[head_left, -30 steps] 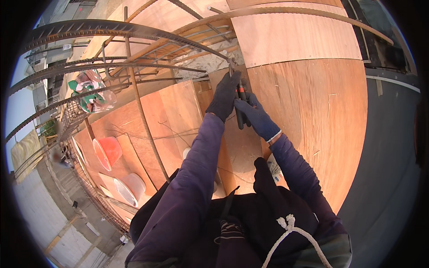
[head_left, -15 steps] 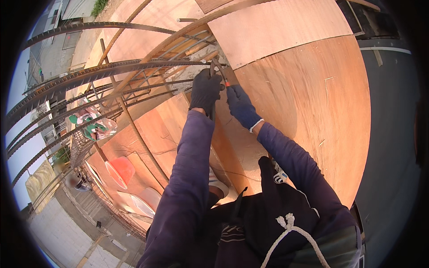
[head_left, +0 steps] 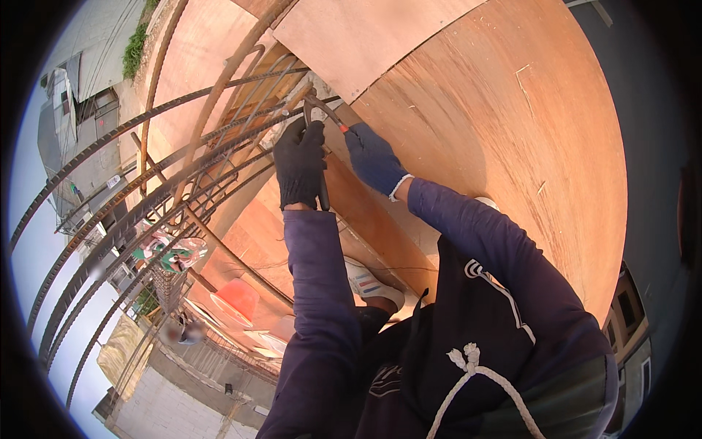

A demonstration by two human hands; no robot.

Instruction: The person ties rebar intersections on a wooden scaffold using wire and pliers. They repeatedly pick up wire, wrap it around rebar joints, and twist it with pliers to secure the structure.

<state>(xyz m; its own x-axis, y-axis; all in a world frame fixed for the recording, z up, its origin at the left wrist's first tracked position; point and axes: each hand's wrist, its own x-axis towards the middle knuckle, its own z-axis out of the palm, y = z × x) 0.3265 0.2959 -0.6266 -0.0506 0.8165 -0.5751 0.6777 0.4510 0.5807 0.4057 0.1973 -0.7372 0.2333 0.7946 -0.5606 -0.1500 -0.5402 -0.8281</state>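
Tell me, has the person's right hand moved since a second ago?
Yes: judged against the pale plywood sheet, the right hand has moved forward, closer to the sheet's corner nearest the hands.

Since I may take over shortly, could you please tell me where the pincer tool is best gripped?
Probably by its two spread handles, one per hand, from the wearer's side: they run back toward the body, while the metal head points away.

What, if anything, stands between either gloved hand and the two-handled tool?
Nothing visible: the left hand and right hand each already grip the two-handled tool. Steel bars run close to the left hand, not between it and the tool.
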